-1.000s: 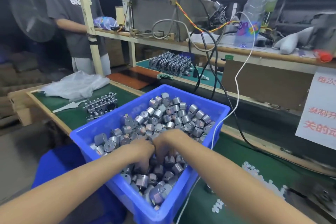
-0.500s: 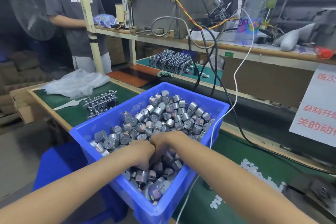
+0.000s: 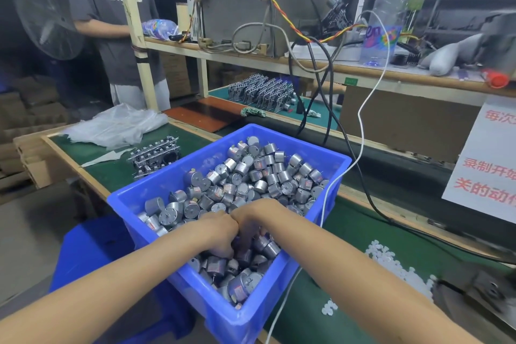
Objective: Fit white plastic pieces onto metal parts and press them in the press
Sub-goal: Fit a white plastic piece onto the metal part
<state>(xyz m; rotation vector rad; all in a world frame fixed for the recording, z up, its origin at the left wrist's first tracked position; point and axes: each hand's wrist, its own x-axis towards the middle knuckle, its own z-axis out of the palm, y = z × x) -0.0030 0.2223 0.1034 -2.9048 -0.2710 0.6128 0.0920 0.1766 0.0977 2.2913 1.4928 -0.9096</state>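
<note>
1. Since half a second ago the hands have barely shifted: they stay sunk in the heap, knuckles touching, while the view has tipped slightly and shows more of the white pieces at the right.
2. The metal parts (image 3: 251,176), small silver cylinders, fill a blue bin (image 3: 237,321) that sits at the near left edge of the green worktop (image 3: 349,234).
3. The left hand (image 3: 220,234) reaches into the near half of the heap with its fingers curled downward among the parts; whether it grips one cannot be told.
4. The right hand (image 3: 251,220) lies just beside it, fingers buried in the same spot, its hold equally hidden.
5. The white plastic pieces (image 3: 391,265) lie loose in a scatter on the worktop to the right of the bin, apart from it.
6. A white cable (image 3: 360,126) runs down past the bin's right corner.
7. A second blue bin (image 3: 92,254) stands lower, at the left.
8. Behind, a crumpled plastic sheet (image 3: 117,126) rests on the worktop, and a person in a grey T-shirt (image 3: 111,22) stands by the shelf.
</note>
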